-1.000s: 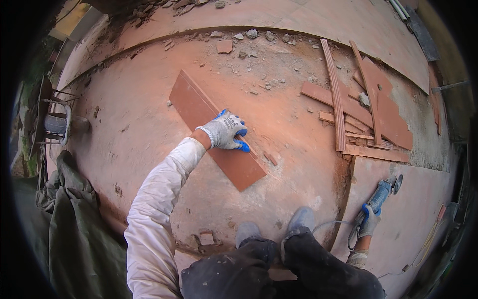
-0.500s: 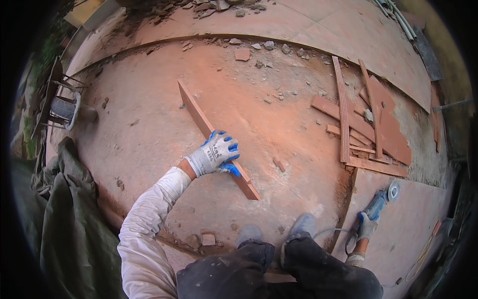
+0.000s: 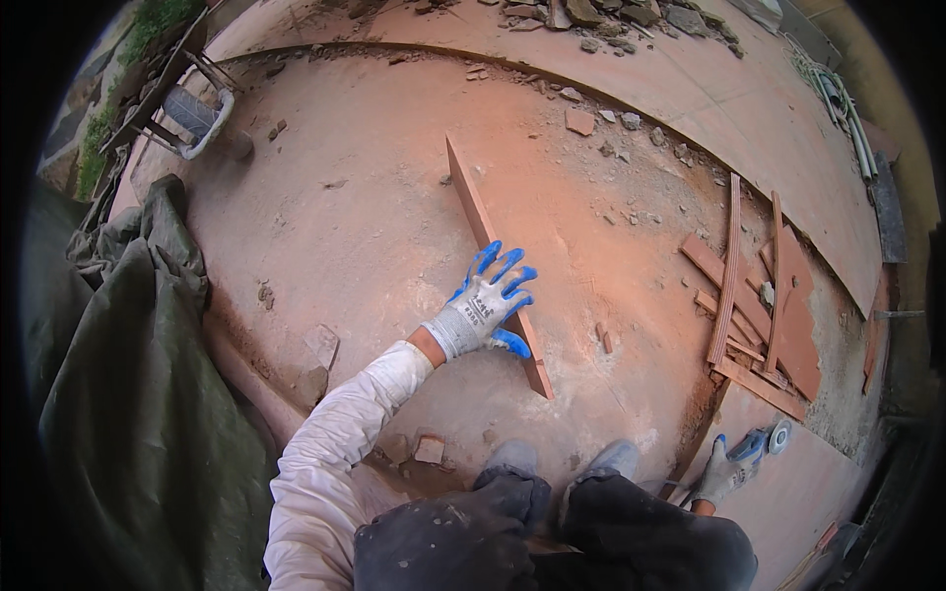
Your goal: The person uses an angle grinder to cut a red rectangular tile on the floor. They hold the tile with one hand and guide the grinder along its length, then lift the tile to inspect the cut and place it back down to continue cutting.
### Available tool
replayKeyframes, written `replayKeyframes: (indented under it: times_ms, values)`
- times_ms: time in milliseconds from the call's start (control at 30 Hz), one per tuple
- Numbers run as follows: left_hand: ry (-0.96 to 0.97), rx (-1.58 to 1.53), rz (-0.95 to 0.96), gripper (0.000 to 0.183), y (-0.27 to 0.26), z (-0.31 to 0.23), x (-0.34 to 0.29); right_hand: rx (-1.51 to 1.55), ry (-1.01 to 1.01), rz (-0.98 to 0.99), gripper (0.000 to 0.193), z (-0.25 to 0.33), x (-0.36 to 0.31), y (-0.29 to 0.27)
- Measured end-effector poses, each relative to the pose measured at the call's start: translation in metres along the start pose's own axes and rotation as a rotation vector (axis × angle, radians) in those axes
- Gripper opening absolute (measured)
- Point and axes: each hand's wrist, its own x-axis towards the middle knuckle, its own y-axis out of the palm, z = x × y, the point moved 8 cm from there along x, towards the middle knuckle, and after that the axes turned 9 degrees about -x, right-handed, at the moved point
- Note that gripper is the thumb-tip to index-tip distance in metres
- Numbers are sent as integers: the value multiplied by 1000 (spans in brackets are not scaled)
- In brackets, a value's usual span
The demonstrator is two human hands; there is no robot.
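A long reddish tile strip [image 3: 469,197] stands on its narrow edge on the dusty ground in front of me. My left hand [image 3: 490,303], in a grey glove with blue fingertips, lies over the strip's nearer half with its fingers spread apart. Down at the right, my right hand [image 3: 724,475], gloved the same way, is on a blue angle grinder [image 3: 755,444] beside a slab. The grinder's disc [image 3: 779,435] shows past the fingers, while the hand covers most of the body. My right thumb stands a little apart from the other fingers.
Cut reddish strips and boards [image 3: 729,266] are piled on the right. A dark green tarp [image 3: 128,394] drapes along the left, below a wheelbarrow [image 3: 187,113]. Rubble [image 3: 631,15] lies at the far edge, and a broken tile piece [image 3: 430,449] near my feet.
My left fingers have spread out from their grip round the strip. The view has swung left, so everything sits further right. My right hand now covers more of the grinder.
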Motion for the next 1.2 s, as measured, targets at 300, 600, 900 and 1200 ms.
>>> replayKeyframes:
  times_ms: [300, 600, 900, 1200]
  values:
    - [-383, -27, -9, 134, 34, -33, 14, 1238, -419, 1448, 52, 441, -46, 19]
    - [-794, -434, -232, 162, 82, -81, -25, 572, -1042, 1057, 56, 557, -46, 15]
    - [-1177, -882, -268, 135, 133, -99, -36, 412, -1062, 1288, 41, 570, -74, -15]
    - [-1098, -1072, -377, 115, 128, -94, -56, 641, -1035, 1380, 42, 572, -90, -14]
